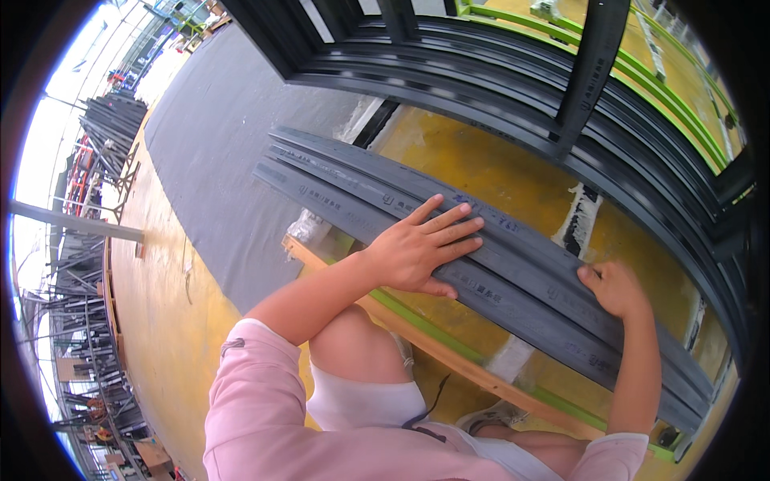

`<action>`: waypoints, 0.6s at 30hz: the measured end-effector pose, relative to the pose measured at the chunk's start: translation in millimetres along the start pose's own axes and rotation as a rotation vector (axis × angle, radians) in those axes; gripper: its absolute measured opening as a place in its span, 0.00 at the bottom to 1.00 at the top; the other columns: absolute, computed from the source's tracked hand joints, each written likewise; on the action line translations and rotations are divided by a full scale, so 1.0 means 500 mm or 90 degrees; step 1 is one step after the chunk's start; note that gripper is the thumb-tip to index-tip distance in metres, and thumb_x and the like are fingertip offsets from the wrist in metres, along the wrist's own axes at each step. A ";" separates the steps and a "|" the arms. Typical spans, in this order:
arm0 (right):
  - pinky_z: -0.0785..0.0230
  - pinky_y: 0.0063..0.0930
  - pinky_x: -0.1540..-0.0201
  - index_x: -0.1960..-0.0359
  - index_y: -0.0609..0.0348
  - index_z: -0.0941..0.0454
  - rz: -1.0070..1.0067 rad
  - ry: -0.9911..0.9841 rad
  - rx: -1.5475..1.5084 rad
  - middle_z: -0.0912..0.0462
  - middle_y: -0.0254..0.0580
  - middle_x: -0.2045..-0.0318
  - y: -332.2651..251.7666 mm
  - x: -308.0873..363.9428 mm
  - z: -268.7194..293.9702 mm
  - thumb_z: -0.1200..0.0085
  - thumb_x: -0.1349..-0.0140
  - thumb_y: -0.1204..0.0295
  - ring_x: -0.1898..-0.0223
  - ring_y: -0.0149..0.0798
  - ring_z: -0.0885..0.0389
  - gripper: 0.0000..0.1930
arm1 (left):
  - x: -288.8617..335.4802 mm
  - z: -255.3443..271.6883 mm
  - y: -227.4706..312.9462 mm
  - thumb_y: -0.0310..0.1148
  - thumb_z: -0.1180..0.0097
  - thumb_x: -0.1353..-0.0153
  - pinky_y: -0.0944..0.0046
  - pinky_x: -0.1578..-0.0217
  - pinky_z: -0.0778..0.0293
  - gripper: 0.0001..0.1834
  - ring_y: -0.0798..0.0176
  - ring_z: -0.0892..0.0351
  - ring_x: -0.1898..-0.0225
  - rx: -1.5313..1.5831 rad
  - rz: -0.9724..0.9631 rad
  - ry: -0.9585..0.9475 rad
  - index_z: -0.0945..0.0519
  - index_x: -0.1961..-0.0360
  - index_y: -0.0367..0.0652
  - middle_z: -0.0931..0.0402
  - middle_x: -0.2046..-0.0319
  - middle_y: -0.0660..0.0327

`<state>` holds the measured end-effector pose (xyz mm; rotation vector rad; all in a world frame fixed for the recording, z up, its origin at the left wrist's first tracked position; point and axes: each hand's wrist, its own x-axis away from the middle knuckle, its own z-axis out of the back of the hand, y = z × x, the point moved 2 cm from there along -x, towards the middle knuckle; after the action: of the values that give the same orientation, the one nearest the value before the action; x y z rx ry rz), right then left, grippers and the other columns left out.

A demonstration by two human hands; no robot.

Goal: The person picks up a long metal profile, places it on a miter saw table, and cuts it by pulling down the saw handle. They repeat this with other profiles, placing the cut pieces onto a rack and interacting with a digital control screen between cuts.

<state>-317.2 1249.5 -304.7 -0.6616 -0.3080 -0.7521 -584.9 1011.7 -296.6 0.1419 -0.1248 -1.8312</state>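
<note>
yellow floor (172,321): largest entry, broad at 8 o'clock, bare between rails near the centre.

black grooved frame (589,76): assembled, arcing from 11 to 3 o'clock beyond your work.

grey mat (233,120): flat, at 10 o'clock.

grey grooved profiles (529,264): long, lying from 10 to 4 o'clock through the centre, in front of you. stepped ends at 10 suggest more than one length side by side; you cannot tell the count. handling, by judgement: stiff, metal-like, awkward more for length than for weight; smooth faces may slip under a dry palm, and the finish may scratch. best taken by both long edges, your hands well apart, either side of the middle.

orange-brown strip (449,350): at 5 o'clock, between your knees and the profiles, a green rail (553,398) alongside.

your left hand (425,248): near the centre, palm down, fingers spread across the profiles, gripping nothing.

your right hand (618,289): between 3 and 4 o'clock, at the profiles' far edge, fingers curled; whether it grips, you cannot tell.

clear plastic wrap (309,228): crumpled, at 9 o'clock.
</note>
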 end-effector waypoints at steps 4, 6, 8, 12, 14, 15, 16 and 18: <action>0.31 0.44 0.62 0.63 0.64 0.18 -0.026 -0.019 0.048 0.22 0.62 0.73 -0.020 0.022 0.001 0.49 0.37 0.50 0.68 0.59 0.21 0.24 | 0.008 0.000 0.002 0.65 0.47 0.47 0.44 0.30 0.58 0.46 0.51 0.52 0.28 0.027 0.027 0.006 0.36 0.34 0.46 0.46 0.31 0.56; 0.32 0.44 0.63 0.65 0.65 0.19 -0.022 -0.009 0.061 0.22 0.62 0.74 -0.018 0.031 -0.001 0.48 0.38 0.52 0.69 0.59 0.22 0.24 | 0.008 -0.005 0.000 0.64 0.46 0.47 0.44 0.30 0.58 0.46 0.51 0.52 0.28 0.045 0.027 0.003 0.37 0.34 0.46 0.46 0.31 0.57; 0.32 0.45 0.64 0.67 0.67 0.20 0.009 0.013 0.057 0.23 0.62 0.75 0.003 0.020 -0.014 0.47 0.39 0.53 0.70 0.60 0.23 0.23 | 0.011 -0.007 -0.011 0.62 0.46 0.46 0.44 0.31 0.57 0.44 0.51 0.52 0.28 0.056 0.029 -0.001 0.37 0.33 0.46 0.46 0.30 0.57; 0.34 0.46 0.66 0.71 0.70 0.22 -0.027 -0.020 0.048 0.25 0.63 0.77 0.035 0.035 -0.003 0.45 0.40 0.54 0.72 0.61 0.25 0.24 | 0.019 -0.014 -0.013 0.56 0.47 0.41 0.44 0.31 0.55 0.38 0.51 0.51 0.29 0.068 0.025 0.010 0.36 0.34 0.48 0.45 0.31 0.58; 0.35 0.47 0.66 0.72 0.71 0.23 0.000 0.002 0.103 0.26 0.64 0.77 0.061 0.043 0.000 0.44 0.42 0.54 0.73 0.61 0.26 0.24 | 0.016 -0.014 -0.020 0.52 0.48 0.39 0.44 0.31 0.54 0.33 0.49 0.49 0.29 0.070 0.037 0.030 0.33 0.36 0.49 0.44 0.31 0.57; 0.35 0.47 0.66 0.72 0.71 0.22 0.006 0.006 0.116 0.26 0.64 0.77 0.062 0.045 -0.002 0.44 0.42 0.55 0.72 0.61 0.25 0.23 | 0.014 -0.012 -0.022 0.50 0.47 0.39 0.44 0.31 0.54 0.30 0.49 0.49 0.30 0.081 0.049 0.038 0.31 0.37 0.51 0.43 0.32 0.57; 0.35 0.47 0.66 0.72 0.70 0.22 0.011 0.010 0.128 0.26 0.64 0.77 0.063 0.046 -0.004 0.43 0.42 0.55 0.72 0.61 0.25 0.23 | 0.012 -0.012 -0.023 0.48 0.47 0.38 0.44 0.31 0.54 0.28 0.48 0.48 0.30 0.092 0.059 0.046 0.28 0.39 0.52 0.43 0.32 0.57; 0.34 0.47 0.65 0.69 0.69 0.21 0.007 0.019 0.127 0.25 0.64 0.77 0.057 0.047 -0.004 0.41 0.44 0.56 0.70 0.61 0.25 0.22 | 0.012 -0.014 -0.029 0.47 0.47 0.38 0.46 0.31 0.54 0.23 0.49 0.48 0.30 0.117 0.121 0.087 0.25 0.42 0.55 0.41 0.33 0.57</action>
<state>-280.1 1251.1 -307.5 -0.4634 -0.3473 -0.7097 -599.1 1009.6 -305.9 0.3720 -0.2044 -1.6144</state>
